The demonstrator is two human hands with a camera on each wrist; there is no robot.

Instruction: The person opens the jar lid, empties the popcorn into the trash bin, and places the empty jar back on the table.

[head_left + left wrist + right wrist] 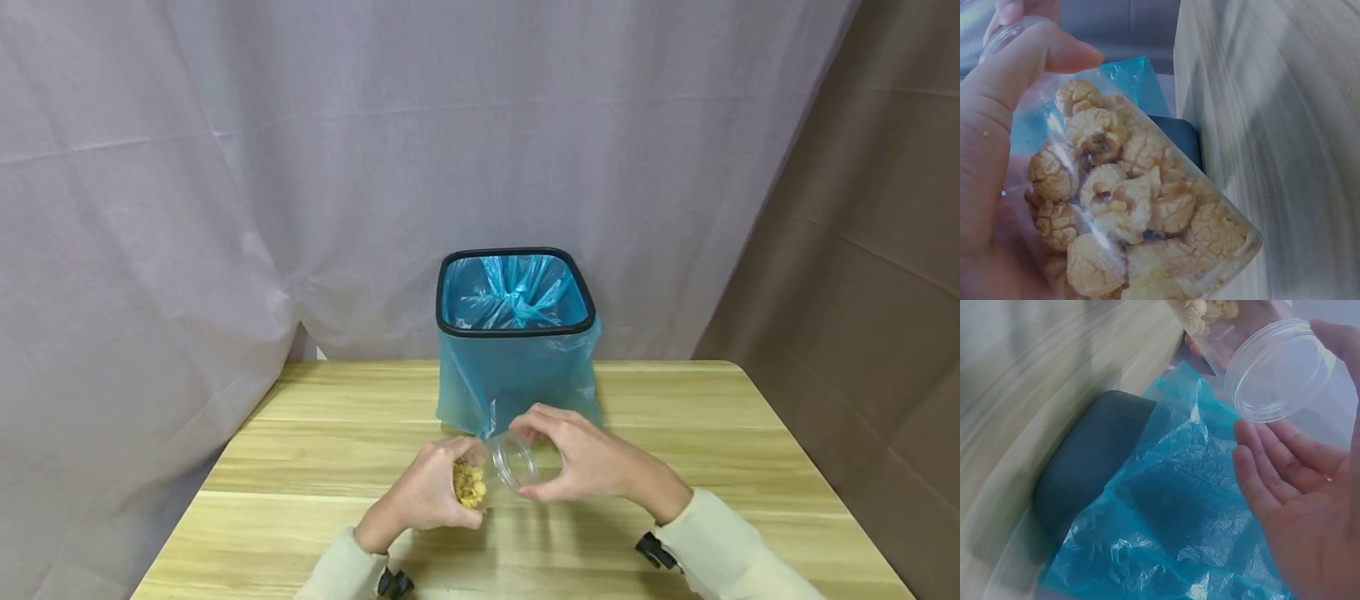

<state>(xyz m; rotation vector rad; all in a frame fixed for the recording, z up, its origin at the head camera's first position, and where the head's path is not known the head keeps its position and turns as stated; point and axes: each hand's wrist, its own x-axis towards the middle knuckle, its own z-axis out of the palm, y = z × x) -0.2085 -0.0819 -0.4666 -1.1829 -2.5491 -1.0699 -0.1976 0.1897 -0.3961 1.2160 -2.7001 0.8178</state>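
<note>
My left hand [429, 492] grips a clear plastic jar of popcorn [1135, 194], thumb on one side and fingers round the other. The jar is tilted, its mouth toward the right hand. My right hand [588, 458] pinches a clear round screw lid [1282, 372] by its edge, between the thumb and the fingertips. In the head view the lid stands on edge right beside the jar's mouth. Light yellow and brown popcorn pieces fill much of the jar in the left wrist view. Part of the jar is hidden behind the left hand in the head view.
A bin lined with a blue plastic bag [517, 375] stands on the wooden table [337, 417], just beyond both hands. Its black rim [517, 333] faces up. A grey curtain [375, 167] hangs behind the table, and a brown one [862, 333] at the right.
</note>
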